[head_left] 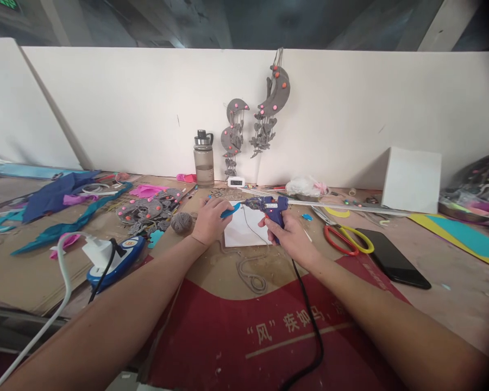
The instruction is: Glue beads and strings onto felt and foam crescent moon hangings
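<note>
A cluttered worktable (452,304) runs along a white wall, its red cardboard (244,336) printed "风". Bare cardboard lies open near the table's front edge. The right hand (291,234) is closed around a blue glue gun (271,209) over white paper (244,231); the left hand (209,220) pinches a blue piece (231,210) at its nozzle.

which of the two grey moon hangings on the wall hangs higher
The right-hand moon hanging hangs higher; the left moon hanging sits lower, nearer the water bottle.

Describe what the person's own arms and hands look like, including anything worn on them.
Both forearms are bare, with no sleeves in view. The left hand and right hand wear no gloves; no watch, bracelet or ring shows at either wrist.
</note>
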A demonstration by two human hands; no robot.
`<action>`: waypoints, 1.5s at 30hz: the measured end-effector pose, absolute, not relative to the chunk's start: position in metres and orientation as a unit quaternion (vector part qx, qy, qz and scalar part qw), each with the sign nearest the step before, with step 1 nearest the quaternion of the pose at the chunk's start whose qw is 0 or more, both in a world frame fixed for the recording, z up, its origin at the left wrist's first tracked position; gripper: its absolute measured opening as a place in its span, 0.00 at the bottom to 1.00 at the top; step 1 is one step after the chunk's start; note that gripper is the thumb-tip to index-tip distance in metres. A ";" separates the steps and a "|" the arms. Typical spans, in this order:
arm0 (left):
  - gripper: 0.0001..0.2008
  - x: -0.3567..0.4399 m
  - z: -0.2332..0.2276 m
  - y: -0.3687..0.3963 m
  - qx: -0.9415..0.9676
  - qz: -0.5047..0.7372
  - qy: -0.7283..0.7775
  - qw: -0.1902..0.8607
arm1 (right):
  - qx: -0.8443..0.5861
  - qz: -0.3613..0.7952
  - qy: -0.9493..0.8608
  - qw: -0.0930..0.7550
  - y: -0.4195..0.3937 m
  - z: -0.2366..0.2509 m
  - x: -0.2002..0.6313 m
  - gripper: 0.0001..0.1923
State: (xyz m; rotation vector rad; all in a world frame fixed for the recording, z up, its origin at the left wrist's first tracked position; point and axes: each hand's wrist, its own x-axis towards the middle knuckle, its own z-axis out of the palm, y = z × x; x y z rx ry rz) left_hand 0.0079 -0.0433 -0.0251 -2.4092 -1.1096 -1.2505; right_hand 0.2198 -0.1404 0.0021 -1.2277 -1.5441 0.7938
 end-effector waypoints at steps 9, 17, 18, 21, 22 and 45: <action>0.06 0.009 -0.025 -0.044 -0.830 -0.414 -0.357 0.109 | -0.514 0.333 -0.623 0.487 -0.136 -0.007 0.222 0.16; 0.05 0.008 -0.025 -0.045 -0.827 -0.415 -0.362 0.118 | -0.499 0.323 -0.640 0.487 -0.133 -0.014 0.223 0.14; 0.05 0.008 -0.025 -0.046 -0.828 -0.413 -0.361 0.118 | -0.501 0.319 -0.638 0.489 -0.133 -0.015 0.223 0.14; 0.06 0.008 -0.023 -0.048 -0.832 -0.408 -0.358 0.113 | -0.511 0.306 -0.637 0.489 -0.133 -0.015 0.224 0.14; 0.06 0.008 -0.023 -0.048 -0.832 -0.409 -0.358 0.112 | -0.513 0.305 -0.638 0.487 -0.133 -0.015 0.224 0.14; 0.06 0.008 -0.023 -0.046 -0.832 -0.414 -0.348 0.125 | -0.511 0.291 -0.647 0.485 -0.133 -0.018 0.223 0.13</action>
